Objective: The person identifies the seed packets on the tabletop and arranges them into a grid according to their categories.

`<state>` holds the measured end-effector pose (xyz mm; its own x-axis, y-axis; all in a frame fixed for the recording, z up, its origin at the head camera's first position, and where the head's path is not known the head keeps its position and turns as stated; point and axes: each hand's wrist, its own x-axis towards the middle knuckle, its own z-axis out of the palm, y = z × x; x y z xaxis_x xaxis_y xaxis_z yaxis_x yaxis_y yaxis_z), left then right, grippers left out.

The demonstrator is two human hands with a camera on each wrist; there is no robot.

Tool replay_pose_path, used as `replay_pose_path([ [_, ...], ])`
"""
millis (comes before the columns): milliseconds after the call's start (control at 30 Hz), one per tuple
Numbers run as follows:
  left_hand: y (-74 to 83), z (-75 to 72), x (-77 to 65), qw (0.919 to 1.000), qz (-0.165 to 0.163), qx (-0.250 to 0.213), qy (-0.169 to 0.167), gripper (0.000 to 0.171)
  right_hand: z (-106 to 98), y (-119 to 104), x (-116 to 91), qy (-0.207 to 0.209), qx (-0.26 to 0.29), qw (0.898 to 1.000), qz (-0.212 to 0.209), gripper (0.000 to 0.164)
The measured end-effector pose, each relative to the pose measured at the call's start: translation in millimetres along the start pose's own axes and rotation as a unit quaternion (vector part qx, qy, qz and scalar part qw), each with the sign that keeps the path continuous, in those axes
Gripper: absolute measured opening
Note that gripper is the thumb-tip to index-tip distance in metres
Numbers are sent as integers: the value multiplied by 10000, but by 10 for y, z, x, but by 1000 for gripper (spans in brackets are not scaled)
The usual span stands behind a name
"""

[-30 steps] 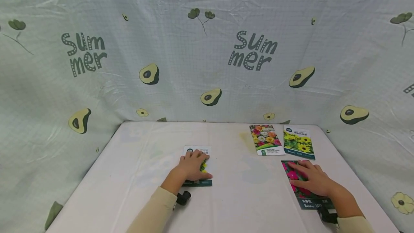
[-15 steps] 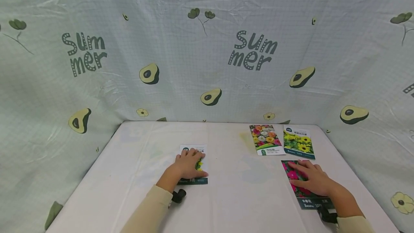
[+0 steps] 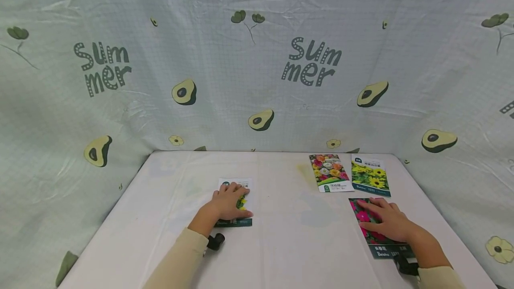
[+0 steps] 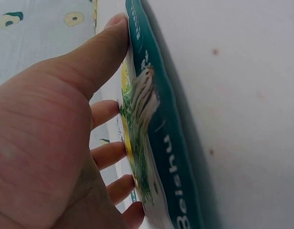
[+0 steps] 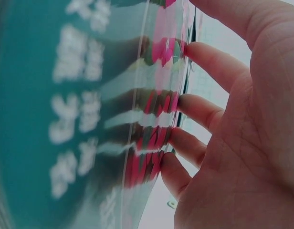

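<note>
Spread across a seed packet with yellow flowers point(image 3: 243, 222), my left hand point(image 3: 225, 204) rests its fingertips and thumb on the face. In the left wrist view this packet point(image 4: 168, 114) shows a teal lower band and a drawing of pale roots, with the palm raised off it. On the right, my right hand point(image 3: 389, 223) lies over a seed packet with pink flowers point(image 3: 381, 251), fingers apart. The right wrist view shows those fingertips touching the glossy front of the pink-flower packet point(image 5: 66, 119). Each hand covers part of its packet.
Two more seed packets lie at the back right: one with mixed-colour blooms point(image 3: 330, 171), one with yellow daisy-like flowers point(image 3: 370, 176). They are side by side on the white table point(image 3: 297, 253). A patterned curtain point(image 3: 225, 57) hangs behind and at both sides.
My left hand has slid leftward and slightly back across the table, and the yellow-flower packet has moved along under its fingers. The right hand and the other packets have stayed put.
</note>
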<state>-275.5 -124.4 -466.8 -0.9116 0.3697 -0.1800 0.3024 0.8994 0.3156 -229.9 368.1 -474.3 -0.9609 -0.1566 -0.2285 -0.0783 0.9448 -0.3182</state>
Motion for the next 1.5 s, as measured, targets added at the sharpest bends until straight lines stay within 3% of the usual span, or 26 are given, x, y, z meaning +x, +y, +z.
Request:
replay_pose_path([
  [533, -223, -67, 1, 10000, 14, -29, -86, 77, 10, 9, 1, -7, -14, 10000, 4, 86],
  [867, -440, -88, 7, 10000, 76, 1, 9, 78, 27, 14, 7, 11, -15, 10000, -12, 87],
  [1500, -711, -240, 9, 9999, -11, -20, -100, 80, 29, -1, 7, -31, 16, 9999, 114, 89],
])
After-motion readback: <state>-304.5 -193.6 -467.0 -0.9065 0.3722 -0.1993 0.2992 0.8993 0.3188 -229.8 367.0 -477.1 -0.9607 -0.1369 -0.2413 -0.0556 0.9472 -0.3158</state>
